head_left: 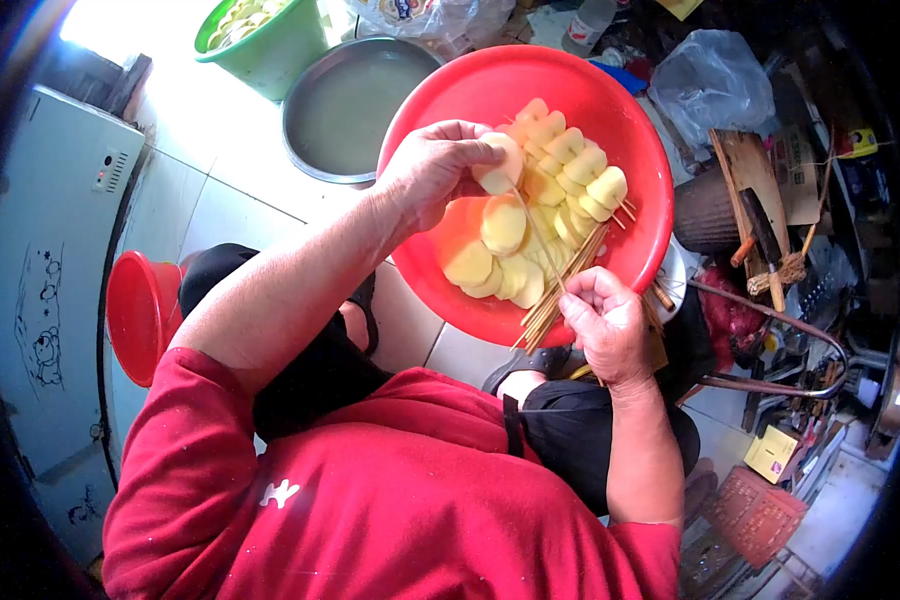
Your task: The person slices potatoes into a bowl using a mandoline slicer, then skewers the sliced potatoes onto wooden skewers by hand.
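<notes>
My left hand (pixel 438 172) pinches a round, pale yellow potato slice (pixel 502 166) between thumb and fingers, above a wide red basin (pixel 652 170). A thin bamboo skewer (pixel 537 228) runs from that slice down to my right hand (pixel 608 322), whose fingers are closed on its lower end. Whether the tip has pierced the slice I cannot tell. Loose potato slices (pixel 468 262) lie in the basin below my left hand. Beyond them are rows of slices threaded on skewers (pixel 567 147). A bundle of bare skewers (pixel 553 312) rests against the near rim beside my right hand.
A metal basin of cloudy liquid (pixel 355 110) and a green tub of slices (pixel 275 50) stand behind on the tiles. To the left are a red bucket (pixel 140 318) and a pale cabinet (pixel 55 270). Tools, a wooden board (pixel 752 185) and plastic bags clutter the right.
</notes>
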{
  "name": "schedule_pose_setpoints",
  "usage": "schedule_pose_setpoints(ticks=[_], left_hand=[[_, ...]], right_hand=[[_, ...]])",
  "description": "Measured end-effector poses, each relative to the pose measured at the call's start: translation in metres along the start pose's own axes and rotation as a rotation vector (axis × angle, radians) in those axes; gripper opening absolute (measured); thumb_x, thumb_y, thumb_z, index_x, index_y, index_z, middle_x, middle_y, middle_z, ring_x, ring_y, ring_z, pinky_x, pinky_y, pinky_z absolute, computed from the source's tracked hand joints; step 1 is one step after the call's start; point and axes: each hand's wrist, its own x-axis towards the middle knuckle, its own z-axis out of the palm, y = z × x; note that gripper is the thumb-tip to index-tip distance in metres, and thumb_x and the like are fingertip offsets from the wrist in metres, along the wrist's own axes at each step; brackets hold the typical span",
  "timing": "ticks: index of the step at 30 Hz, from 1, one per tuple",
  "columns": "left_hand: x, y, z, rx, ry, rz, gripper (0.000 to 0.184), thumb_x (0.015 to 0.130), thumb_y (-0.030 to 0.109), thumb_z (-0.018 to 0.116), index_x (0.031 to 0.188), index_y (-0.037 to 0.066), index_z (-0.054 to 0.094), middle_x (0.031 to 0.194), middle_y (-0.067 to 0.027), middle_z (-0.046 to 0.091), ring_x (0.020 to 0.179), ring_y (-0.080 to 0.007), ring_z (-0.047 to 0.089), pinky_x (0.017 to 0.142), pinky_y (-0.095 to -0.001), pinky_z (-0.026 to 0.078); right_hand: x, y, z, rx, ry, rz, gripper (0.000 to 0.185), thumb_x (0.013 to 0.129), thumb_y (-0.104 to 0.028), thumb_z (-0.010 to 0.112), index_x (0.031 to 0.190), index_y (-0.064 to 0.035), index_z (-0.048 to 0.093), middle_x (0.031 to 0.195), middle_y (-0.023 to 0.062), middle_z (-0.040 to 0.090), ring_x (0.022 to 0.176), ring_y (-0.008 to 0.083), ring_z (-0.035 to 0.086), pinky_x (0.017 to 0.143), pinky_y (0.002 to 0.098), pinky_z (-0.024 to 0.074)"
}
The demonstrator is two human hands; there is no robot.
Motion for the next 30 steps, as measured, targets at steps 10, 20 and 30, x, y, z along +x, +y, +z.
schedule_pose_setpoints(ticks=[10, 20, 30], left_hand=[[-0.011, -0.002, 0.011, 0.088, 0.003, -0.042, 0.022, 0.086, 0.011, 0.062, 0.106, 0.002, 0.058, 0.097, -0.0085, 0.064, 0.084, -0.0200, 0.065, 0.072, -0.0325, 0.056], [-0.008, -0.002, 0.004, -0.042, -0.034, -0.099, 0.023, 0.087, 0.011, 0.062, 0.108, 0.003, 0.056, 0.100, -0.0090, 0.064, 0.083, -0.0210, 0.065, 0.070, -0.0335, 0.056], [-0.015, -0.013, 0.015, 0.168, -0.165, -0.209, 0.015, 0.083, 0.013, 0.068, 0.092, 0.003, 0.062, 0.087, -0.0077, 0.065, 0.076, -0.0209, 0.065, 0.067, -0.0333, 0.056]], right_hand=[[0.005, 0.016, 0.004, 0.044, 0.059, -0.091, 0.004, 0.083, -0.003, 0.061, 0.083, -0.0013, 0.057, 0.068, -0.0015, 0.058, 0.062, 0.0049, 0.052, 0.057, 0.0219, 0.0444], [-0.002, 0.003, 0.010, 0.049, 0.021, -0.068, 0.005, 0.084, -0.003, 0.062, 0.085, -0.0014, 0.057, 0.071, -0.0004, 0.060, 0.064, 0.0057, 0.054, 0.060, 0.0212, 0.0455], [0.012, 0.001, 0.015, 0.178, 0.048, -0.085, 0.006, 0.087, -0.005, 0.061, 0.090, -0.0018, 0.056, 0.075, -0.0005, 0.059, 0.067, 0.0054, 0.053, 0.061, 0.0198, 0.0444]])
